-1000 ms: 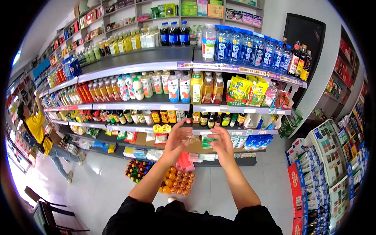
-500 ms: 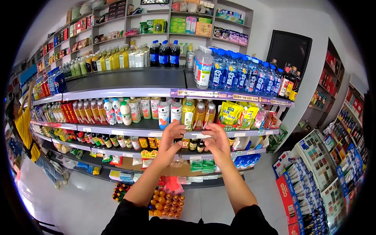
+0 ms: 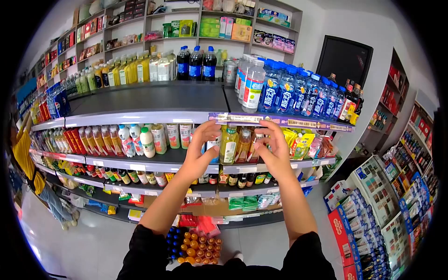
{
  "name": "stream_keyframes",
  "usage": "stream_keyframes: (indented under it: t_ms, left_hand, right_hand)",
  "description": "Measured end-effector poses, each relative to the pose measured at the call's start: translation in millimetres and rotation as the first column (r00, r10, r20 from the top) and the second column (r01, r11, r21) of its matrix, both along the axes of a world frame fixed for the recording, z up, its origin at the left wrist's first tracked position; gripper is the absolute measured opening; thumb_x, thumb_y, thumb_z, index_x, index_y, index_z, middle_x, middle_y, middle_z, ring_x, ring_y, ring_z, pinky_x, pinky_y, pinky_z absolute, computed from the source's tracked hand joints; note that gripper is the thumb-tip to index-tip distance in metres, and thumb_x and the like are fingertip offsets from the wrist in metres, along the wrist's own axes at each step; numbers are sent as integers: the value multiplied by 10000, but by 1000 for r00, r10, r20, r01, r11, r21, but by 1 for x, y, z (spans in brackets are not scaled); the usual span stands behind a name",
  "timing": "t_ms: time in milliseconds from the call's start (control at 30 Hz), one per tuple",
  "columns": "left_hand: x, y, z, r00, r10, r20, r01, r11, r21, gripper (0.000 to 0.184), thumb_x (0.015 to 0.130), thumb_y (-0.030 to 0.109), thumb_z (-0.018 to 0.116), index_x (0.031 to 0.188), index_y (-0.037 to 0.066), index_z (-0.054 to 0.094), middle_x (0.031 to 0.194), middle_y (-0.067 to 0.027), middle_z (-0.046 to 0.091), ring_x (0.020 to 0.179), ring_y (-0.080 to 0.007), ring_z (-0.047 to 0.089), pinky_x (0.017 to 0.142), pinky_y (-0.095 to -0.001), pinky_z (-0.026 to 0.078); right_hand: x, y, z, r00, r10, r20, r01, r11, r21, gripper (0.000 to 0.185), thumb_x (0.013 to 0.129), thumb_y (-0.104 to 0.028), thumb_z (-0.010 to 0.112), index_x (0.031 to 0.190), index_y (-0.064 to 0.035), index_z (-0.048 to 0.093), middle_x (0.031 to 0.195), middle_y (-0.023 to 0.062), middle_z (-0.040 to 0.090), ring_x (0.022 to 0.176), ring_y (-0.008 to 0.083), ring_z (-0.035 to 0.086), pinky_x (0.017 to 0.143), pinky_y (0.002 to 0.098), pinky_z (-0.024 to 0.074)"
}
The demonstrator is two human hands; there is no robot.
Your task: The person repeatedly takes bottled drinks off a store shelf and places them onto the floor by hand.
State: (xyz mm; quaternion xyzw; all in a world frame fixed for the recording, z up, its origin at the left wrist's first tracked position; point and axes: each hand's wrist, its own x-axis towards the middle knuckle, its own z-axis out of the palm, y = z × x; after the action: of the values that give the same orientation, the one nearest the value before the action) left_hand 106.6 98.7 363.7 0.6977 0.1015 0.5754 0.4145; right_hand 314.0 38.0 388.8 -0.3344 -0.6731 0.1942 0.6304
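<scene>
My left hand (image 3: 201,151) is raised in front of the shelf unit, its fingers curved and apart with nothing in them. Opposite it, my right hand (image 3: 274,149) is held the same way, also holding nothing. Between the two stands a yellow-green drink bottle (image 3: 228,147), with an amber drink bottle (image 3: 243,147) beside it on the middle shelf. Behind my left fingers a white-labelled bottle is partly hidden. Above my hands runs the price strip (image 3: 240,118) of the upper shelf; whether my fingertips touch it I cannot tell.
On the upper shelf are a clear bottle with a white cap (image 3: 253,86), blue-capped bottles (image 3: 270,91) and dark cola bottles (image 3: 196,64). Orange-capped bottles (image 3: 203,247) stand on the floor below. A person in a yellow top (image 3: 23,149) is at the far left. Boxed goods (image 3: 343,233) line the right.
Both hands have risen toward the upper shelf's edge and spread somewhat farther apart. The view has shifted nearer the shelf, so its bottles look larger.
</scene>
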Motion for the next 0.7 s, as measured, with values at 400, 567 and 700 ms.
stream_keyframes:
  t_ms: [400,567,700]
  left_hand:
    - [80,92,61,896,408,-172,-338,881,330,519,759,91,605,1240,39,417,1191,-107,485,1074,-204,476,922,-333,360]
    - [129,138,80,884,450,-129,-420,884,206,565,763,178,644,1247,34,391,1204,-131,477,1076,-222,476,895,-352,383]
    - [159,169,85,871,483,-90,-470,873,133,649,708,235,693,1210,-47,394,1197,-207,459,1089,-285,483,884,-366,412]
  right_hand:
    - [68,113,111,763,-518,387,241,784,572,455,681,-104,646,1102,-19,497,1104,146,504,1020,317,499,863,366,413]
    - [83,169,142,483,-763,429,300,605,738,479,674,-224,632,1101,-37,524,1086,135,542,1002,304,507,835,408,405]
    - [87,198,150,346,-823,451,364,560,744,424,685,-319,579,998,-36,613,926,117,629,948,277,522,784,397,382]
